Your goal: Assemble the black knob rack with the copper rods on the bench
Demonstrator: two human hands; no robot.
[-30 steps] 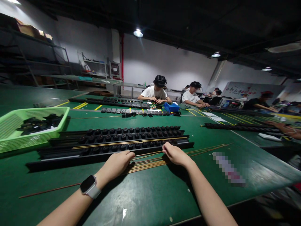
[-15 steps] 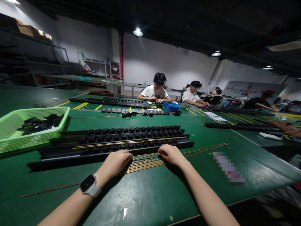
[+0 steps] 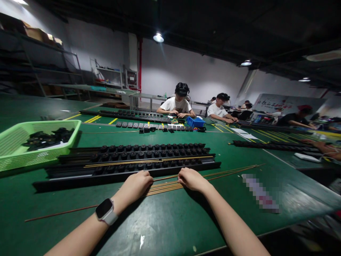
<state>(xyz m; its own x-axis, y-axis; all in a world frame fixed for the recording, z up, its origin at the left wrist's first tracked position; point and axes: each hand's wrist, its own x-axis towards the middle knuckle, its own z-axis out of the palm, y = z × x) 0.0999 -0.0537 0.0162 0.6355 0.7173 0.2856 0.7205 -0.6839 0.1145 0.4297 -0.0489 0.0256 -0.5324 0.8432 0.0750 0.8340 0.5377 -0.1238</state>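
My left hand (image 3: 137, 185), with a smartwatch (image 3: 106, 211) on its wrist, rests fingers-down on a bundle of thin brass strips (image 3: 165, 186) lying on the green table (image 3: 165, 224). My right hand (image 3: 191, 179) lies on the same strips a little to the right, its fingers curled down onto them. Just beyond both hands runs a long black rail (image 3: 128, 161) filled with rows of black socket parts and two brass strips along its length.
A green basket (image 3: 16, 153) with black parts stands at the left. More black rails and a blue bin (image 3: 194, 122) lie farther back, where several seated people work. One loose strip (image 3: 58, 213) lies at the left front. Another person's arm (image 3: 323, 146) is at the right.
My right hand has slid left along the strips, closer to my left hand. The left hand has hardly moved.
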